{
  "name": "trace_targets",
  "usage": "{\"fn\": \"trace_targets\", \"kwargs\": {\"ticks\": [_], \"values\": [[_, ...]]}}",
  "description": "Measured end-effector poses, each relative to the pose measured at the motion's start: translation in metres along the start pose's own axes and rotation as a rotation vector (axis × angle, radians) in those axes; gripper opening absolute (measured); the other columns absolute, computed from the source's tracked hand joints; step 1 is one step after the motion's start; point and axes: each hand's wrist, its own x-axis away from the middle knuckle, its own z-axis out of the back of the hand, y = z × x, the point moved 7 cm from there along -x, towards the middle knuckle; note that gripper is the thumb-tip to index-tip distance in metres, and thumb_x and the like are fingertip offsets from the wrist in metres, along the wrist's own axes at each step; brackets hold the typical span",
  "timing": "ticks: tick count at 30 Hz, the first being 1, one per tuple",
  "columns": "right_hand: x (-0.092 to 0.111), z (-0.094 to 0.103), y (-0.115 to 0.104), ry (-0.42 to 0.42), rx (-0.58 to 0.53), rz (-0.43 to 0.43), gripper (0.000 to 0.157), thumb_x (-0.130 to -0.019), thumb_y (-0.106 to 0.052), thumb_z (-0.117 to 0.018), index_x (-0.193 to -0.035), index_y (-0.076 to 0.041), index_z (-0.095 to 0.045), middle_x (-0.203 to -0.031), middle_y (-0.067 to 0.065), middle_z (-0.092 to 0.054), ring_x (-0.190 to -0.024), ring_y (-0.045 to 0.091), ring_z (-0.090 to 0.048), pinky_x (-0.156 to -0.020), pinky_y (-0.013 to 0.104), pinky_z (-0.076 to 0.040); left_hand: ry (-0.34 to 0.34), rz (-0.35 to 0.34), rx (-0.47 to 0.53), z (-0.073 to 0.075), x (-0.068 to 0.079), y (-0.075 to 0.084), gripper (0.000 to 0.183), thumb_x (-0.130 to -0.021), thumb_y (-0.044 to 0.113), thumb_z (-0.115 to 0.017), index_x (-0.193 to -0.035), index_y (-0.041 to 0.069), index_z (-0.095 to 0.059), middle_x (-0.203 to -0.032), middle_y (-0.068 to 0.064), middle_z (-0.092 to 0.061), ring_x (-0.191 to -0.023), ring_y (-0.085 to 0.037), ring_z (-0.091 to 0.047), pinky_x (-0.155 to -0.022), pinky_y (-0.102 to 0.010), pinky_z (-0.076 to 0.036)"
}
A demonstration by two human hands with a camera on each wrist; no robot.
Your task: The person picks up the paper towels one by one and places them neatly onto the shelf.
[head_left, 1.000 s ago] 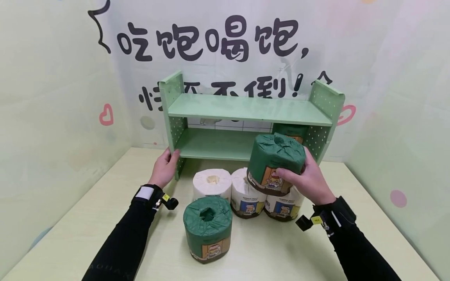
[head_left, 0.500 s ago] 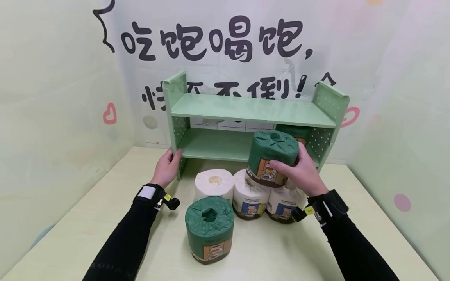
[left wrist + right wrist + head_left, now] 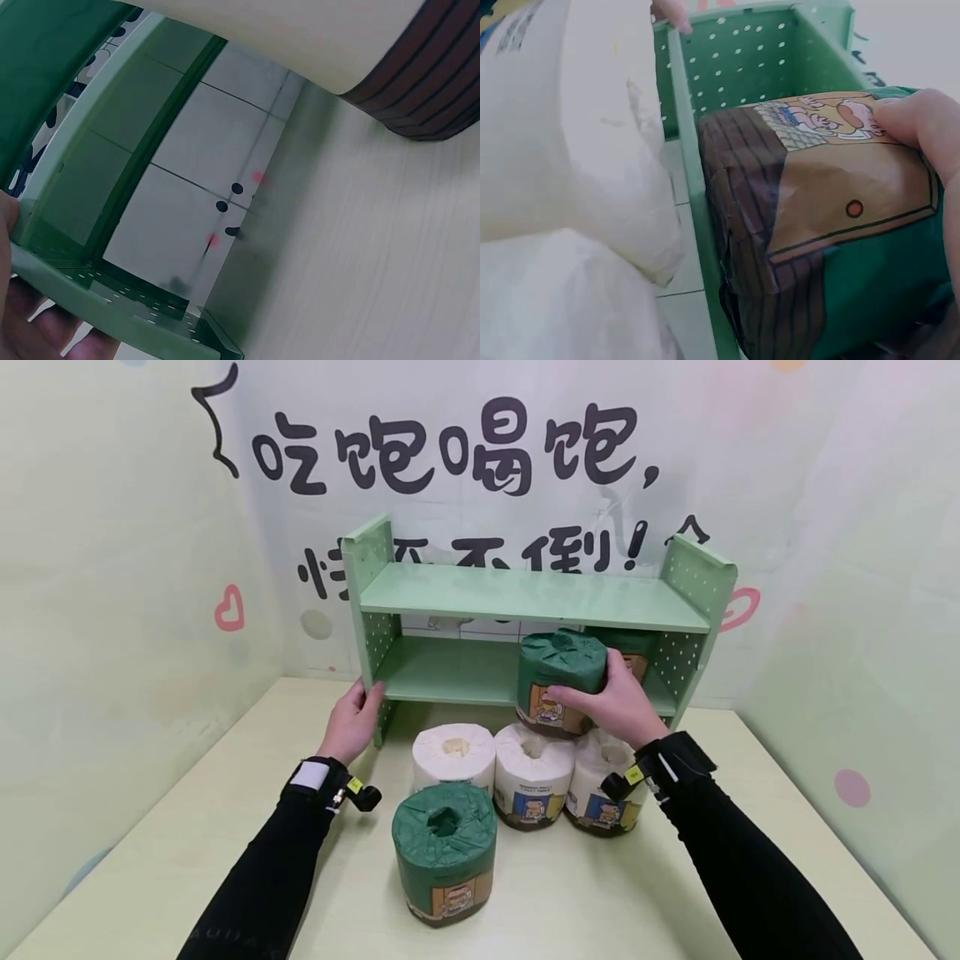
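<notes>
My right hand point(image 3: 624, 703) grips a green-wrapped toilet paper roll point(image 3: 561, 681) upright, thumb across its printed front. In the right wrist view the roll's brown base lies right at the shelf's front edge point(image 3: 697, 225). Behind it, partly hidden, another green roll point(image 3: 637, 652) stands on the right of the lower board of the green shelf point(image 3: 450, 668). My left hand point(image 3: 352, 722) holds the shelf's left side panel point(image 3: 112, 315), thumb in front and fingers behind. A third green roll point(image 3: 444, 852) stands on the table in front.
In front of the shelf, three white toilet paper rolls point(image 3: 534, 777) stand in a row on the pale table point(image 3: 600, 902), below my right hand. The upper board point(image 3: 525, 593) of the shelf overhangs the lower one. A printed wall sheet point(image 3: 465, 443) hangs close behind.
My right hand has carried the green toilet paper roll left and inward, from above the white rolls to the lower board's front edge. The left hand keeps its hold on the side panel.
</notes>
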Motion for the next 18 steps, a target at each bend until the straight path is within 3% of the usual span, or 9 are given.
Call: {"fn": "trace_targets", "kwargs": {"ticks": [7,13,18], "values": [[-0.005,-0.001,0.006,0.000,0.001,-0.050,0.120,-0.075,-0.061,-0.080,-0.151,-0.007,-0.006,-0.139,0.019,-0.036,-0.121,0.030,-0.042,-0.100,0.052,-0.039,-0.007,-0.006,-0.009,-0.002,-0.001,0.001,0.041,-0.109,0.042,-0.039,-0.129,0.011,-0.055,-0.074,-0.009,-0.041,-0.065,-0.023,-0.042,-0.053,-0.034,-0.037],[-0.009,0.002,0.004,0.045,0.134,-0.036,0.122,-0.073,-0.070,-0.075,-0.153,-0.005,-0.011,-0.140,0.020,-0.029,-0.120,0.031,-0.038,-0.100,0.055,-0.039,-0.004,0.017,-0.016,-0.002,-0.002,-0.003,0.042,-0.108,0.045,-0.039,-0.129,0.013,-0.055,-0.075,-0.008,-0.041,-0.065,-0.023,-0.042,-0.053,-0.033,-0.037],[-0.013,0.002,-0.001,0.081,0.100,-0.006,0.114,-0.077,-0.059,-0.079,-0.149,-0.002,-0.010,-0.137,0.023,-0.032,-0.117,0.032,-0.043,-0.098,0.051,-0.040,-0.006,0.021,-0.015,-0.002,-0.002,-0.004,0.042,-0.108,0.047,-0.038,-0.120,0.011,-0.056,-0.075,-0.007,-0.042,-0.064,-0.022,-0.042,-0.052,-0.032,-0.037]]}}
